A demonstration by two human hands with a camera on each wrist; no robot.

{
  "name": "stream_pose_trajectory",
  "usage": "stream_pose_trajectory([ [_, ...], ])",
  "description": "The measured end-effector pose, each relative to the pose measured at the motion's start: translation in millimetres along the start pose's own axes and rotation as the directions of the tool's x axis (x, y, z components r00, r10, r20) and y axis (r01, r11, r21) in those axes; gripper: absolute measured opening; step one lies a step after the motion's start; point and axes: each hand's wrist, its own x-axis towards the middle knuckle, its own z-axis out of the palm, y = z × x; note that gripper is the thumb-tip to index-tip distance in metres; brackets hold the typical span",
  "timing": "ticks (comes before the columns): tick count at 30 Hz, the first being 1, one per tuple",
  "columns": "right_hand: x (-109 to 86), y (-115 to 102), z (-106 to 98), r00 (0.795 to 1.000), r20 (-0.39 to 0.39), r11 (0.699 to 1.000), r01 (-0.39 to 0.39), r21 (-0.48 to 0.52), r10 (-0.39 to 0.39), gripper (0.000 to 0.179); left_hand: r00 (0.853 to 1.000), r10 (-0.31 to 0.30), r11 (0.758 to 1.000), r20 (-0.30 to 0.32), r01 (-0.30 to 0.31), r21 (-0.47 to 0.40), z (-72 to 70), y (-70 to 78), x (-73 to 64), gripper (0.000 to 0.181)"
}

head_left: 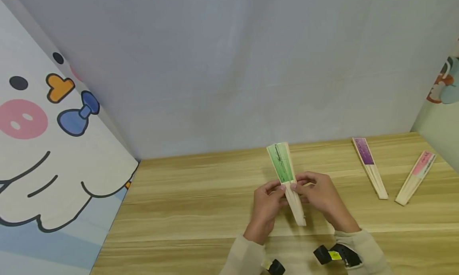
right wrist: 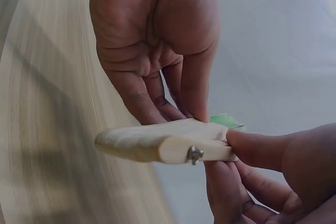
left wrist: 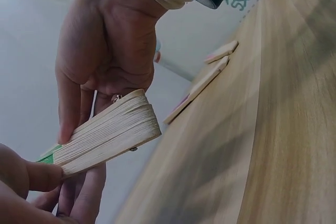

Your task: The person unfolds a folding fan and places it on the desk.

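Note:
A folding fan [head_left: 282, 163] with a green printed panel and pale wooden ribs is held above the table, nearly folded, its ribs slightly fanned at the green end. My left hand [head_left: 266, 205] pinches its left edge, the thumb on top and fingers beneath. On the opposite edge, my right hand [head_left: 320, 193] pinches it the same way. Bare ribs [left wrist: 110, 135] and the pivot end face the left wrist camera. A small metal pivot pin [right wrist: 195, 154] shows at that end in the right wrist view.
Two more folded fans lie on the wooden table [head_left: 172, 211] to the right: one purple [head_left: 363, 151], one pink [head_left: 423, 163]. A grey-white wall [head_left: 229, 75] stands behind. At the left is a panel with cartoon drawings [head_left: 43, 155].

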Motion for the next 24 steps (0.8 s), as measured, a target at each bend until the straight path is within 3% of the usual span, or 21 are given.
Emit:
stream_pose_trajectory([
  [24, 7.5, 9.0, -1.9, 0.990, -0.081, 0.982, -0.103, 0.159, 0.117, 0.041, 0.991, 0.004, 0.998, -0.134, -0.012, -0.057, 1.8, 1.0, -0.7, 0.030],
])
